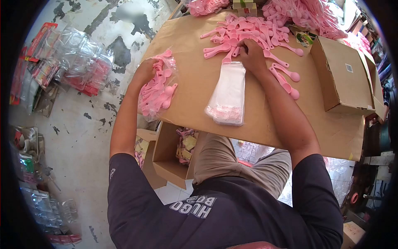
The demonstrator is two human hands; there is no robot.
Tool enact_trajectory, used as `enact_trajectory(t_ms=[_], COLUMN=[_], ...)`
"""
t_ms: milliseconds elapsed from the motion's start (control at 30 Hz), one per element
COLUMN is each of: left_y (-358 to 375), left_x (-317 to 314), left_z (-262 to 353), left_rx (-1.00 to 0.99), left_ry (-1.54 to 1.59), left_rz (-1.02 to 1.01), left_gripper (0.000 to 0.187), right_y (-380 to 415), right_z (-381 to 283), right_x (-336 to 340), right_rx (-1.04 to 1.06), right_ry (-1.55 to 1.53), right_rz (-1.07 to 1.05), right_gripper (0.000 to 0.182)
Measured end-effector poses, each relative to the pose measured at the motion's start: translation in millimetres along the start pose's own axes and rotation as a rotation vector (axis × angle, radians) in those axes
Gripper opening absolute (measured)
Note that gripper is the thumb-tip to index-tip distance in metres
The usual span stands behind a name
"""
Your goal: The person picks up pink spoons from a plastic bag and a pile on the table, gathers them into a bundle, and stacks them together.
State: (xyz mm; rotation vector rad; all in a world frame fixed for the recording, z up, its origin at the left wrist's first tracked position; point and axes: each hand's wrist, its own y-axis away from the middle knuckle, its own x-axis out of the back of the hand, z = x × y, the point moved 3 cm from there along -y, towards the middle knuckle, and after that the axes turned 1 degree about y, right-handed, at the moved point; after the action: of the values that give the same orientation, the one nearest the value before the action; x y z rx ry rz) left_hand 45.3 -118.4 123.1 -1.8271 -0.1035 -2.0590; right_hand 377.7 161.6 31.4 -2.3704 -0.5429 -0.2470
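Observation:
At the table's left edge my left hand (146, 71) is closed around the top of a clear plastic bag of pink spoons (154, 95). My right hand (251, 54) reaches to the near edge of a pile of loose pink spoons (244, 31), its fingers bent over the spoon handles; what lies between the fingertips is too small to tell. Just below that hand lies a stack of clear plastic bags (228, 91). Several separate pink spoons (286, 79) rest to the right of my right forearm.
An open cardboard box (342, 74) stands on the right of the brown table (306, 124). Bulging bags of pink items (302, 16) sit at the back. Below the near edge is a box with small packets (170, 166). Plastic packages (78, 58) lie on the floor at left.

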Motion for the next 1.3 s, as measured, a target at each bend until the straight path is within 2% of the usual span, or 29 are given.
enact_trajectory(t_ms=[100, 233, 300, 433, 500, 733, 800, 1033, 1100, 1200, 1300], left_y=[-5.6, -11.5, -16.6, -24.5, -28.3, -32.2, -34.7, -24.4, -20.3, -16.0, -14.5], left_x=[-3.4, -10.2, -10.6, -8.1, -7.8, -6.1, -9.5, -2.1, -2.3, -1.3, -2.8], left_z=[-6.1, -20.5, -26.5, -38.8, -42.5, -45.7, -49.6, -44.9, -42.6, -35.5, -35.9], left_rx=[-0.023, 0.01, 0.073, 0.085, 0.029, -0.014, 0.107, 0.151, 0.213, 0.199, 0.208], left_ry=[-0.166, -0.072, -0.055, -0.156, -0.189, -0.148, -0.117, -0.049, -0.09, -0.209, -0.246], left_rz=[-0.021, -0.054, -0.22, -0.274, -0.347, -0.328, -0.416, -0.427, -0.439, -0.416, -0.403], left_gripper=[0.049, 0.055, 0.056, 0.058, 0.062, 0.065, 0.078, 0.078, 0.084, 0.091, 0.091], right_y=[0.4, 0.1, -0.4, 0.1, -0.1, -0.6, -0.6, -1.3, -1.0, -1.0, -1.2], right_z=[-1.5, 0.1, -0.7, -1.5, -1.3, 0.9, 1.5, 0.2, 0.7, 1.3, 0.8], right_x=[0.7, -0.1, -0.2, 0.4, 0.4, -0.3, -0.6, 0.0, -0.1, -0.8, -0.7], right_rx=[0.002, -0.003, 0.017, -0.003, 0.004, 0.0, 0.015, 0.019, 0.013, 0.01, 0.012], right_ry=[-0.013, -0.004, 0.009, 0.0, 0.001, 0.001, 0.007, 0.02, 0.009, 0.017, 0.007], right_rz=[0.0, -0.002, 0.001, -0.012, -0.004, -0.01, -0.004, -0.008, -0.012, -0.01, -0.011], right_gripper=[0.014, 0.014, 0.013, 0.013, 0.013, 0.014, 0.014, 0.014, 0.014, 0.014, 0.014])
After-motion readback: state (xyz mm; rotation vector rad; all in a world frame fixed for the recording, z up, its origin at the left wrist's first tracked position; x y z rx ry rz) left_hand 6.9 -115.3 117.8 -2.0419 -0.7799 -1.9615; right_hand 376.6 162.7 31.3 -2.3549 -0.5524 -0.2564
